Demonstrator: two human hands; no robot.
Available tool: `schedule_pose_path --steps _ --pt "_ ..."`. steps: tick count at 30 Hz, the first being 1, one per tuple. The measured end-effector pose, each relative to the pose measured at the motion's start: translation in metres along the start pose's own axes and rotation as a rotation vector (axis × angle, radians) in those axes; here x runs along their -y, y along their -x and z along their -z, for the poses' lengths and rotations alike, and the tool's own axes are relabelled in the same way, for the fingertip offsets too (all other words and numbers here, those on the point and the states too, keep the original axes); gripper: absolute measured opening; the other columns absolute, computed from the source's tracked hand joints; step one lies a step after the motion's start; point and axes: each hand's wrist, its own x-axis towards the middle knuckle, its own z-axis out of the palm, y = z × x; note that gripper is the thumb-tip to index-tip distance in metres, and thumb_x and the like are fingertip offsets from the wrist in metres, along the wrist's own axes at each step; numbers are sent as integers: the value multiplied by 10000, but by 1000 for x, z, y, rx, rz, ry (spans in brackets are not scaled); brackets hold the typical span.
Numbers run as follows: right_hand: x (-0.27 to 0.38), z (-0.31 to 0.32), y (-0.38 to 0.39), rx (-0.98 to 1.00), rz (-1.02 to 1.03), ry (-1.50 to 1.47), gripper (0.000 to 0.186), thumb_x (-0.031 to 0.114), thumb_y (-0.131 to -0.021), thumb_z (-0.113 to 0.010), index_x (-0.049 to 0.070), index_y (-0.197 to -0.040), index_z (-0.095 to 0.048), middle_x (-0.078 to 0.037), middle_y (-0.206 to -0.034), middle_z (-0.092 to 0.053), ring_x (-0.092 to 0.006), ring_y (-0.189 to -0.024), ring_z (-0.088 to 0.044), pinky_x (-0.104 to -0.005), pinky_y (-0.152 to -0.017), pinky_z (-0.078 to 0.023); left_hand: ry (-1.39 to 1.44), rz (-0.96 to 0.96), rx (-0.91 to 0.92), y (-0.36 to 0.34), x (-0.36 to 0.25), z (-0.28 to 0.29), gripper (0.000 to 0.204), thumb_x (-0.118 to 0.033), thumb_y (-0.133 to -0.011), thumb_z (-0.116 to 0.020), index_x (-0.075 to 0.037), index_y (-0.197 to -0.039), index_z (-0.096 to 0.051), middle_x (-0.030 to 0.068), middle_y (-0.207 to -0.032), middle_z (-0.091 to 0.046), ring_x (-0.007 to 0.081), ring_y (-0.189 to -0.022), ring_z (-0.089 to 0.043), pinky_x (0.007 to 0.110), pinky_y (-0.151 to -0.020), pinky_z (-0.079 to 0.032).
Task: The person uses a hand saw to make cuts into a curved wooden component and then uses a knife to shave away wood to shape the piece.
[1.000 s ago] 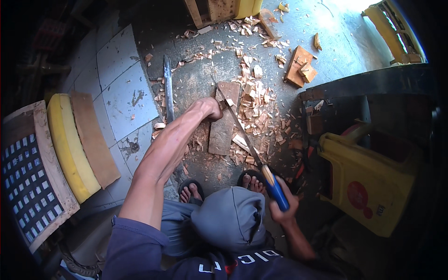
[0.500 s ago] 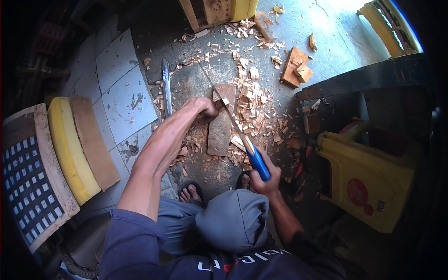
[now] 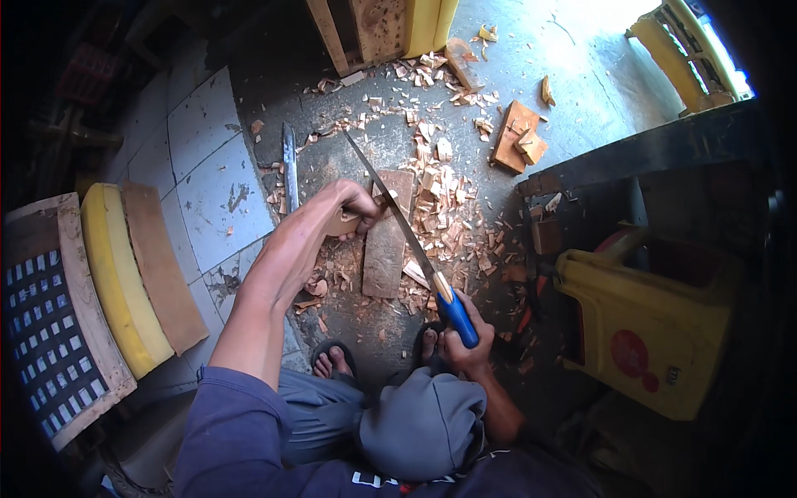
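Observation:
My right hand (image 3: 470, 347) is closed around the blue handle of a long, narrow machete (image 3: 413, 239), whose blade points away to the upper left. Beneath the blade lies a flat, worn wooden block (image 3: 384, 264) on the floor. At the block's left edge, my left hand (image 3: 359, 204) grips a piece of wood (image 3: 340, 223); its far end shows close to the blade, and I cannot tell whether they touch. My left fingers hide part of that piece. A second long metal blade (image 3: 290, 170) lies on the floor, left of my left hand.
Wood chips (image 3: 440, 199) cover the floor around the block. Farther right lie flat wood pieces (image 3: 516, 137). A yellow plastic stool (image 3: 647, 328) lies at right, under a dark ledge (image 3: 664, 133). Yellow-edged wooden frames (image 3: 124, 278) stand at left, beside pale floor tiles (image 3: 222, 158).
My left wrist has turned, and more of the wood piece shows below the hand. The machete has rolled so more of its blade face shows. The whole view has shifted slightly.

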Motion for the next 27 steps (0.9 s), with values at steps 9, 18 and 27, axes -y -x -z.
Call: schedule_pose_path --steps 9,18,27 --pt "61 46 11 -148 273 -50 646 59 -697 -600 -88 -1327 -597 -126 -893 -737 -111 -685 -664 -246 -685 -536 42 -547 -724 -54 49 -56 77 -35 -671 -570 -48 -607 -612 61 -625 -627 143 -530 -523 351 -470 -393" --pt "-38 109 -20 287 586 1047 714 223 -735 -817 56 -1388 -583 -128 -1068 -636 -345 -1082 -608 -433 -926 -497 305 -649 -957 -25 68 -113 839 -299 -820 -703 60 -1472 -315 317 -1383 -523 377 -1301 -536 439 -1118 -408" --pt "-148 136 -25 -328 -163 873 648 207 -912 -671 75 -1490 -407 -264 -1213 -619 -484 -1153 -583 -517 -976 -475 599 -880 -1164 18 43 -148 734 -249 -741 -903 -28 -1344 -547 165 -1217 -706 311 -1113 -688 416 -1005 -528"
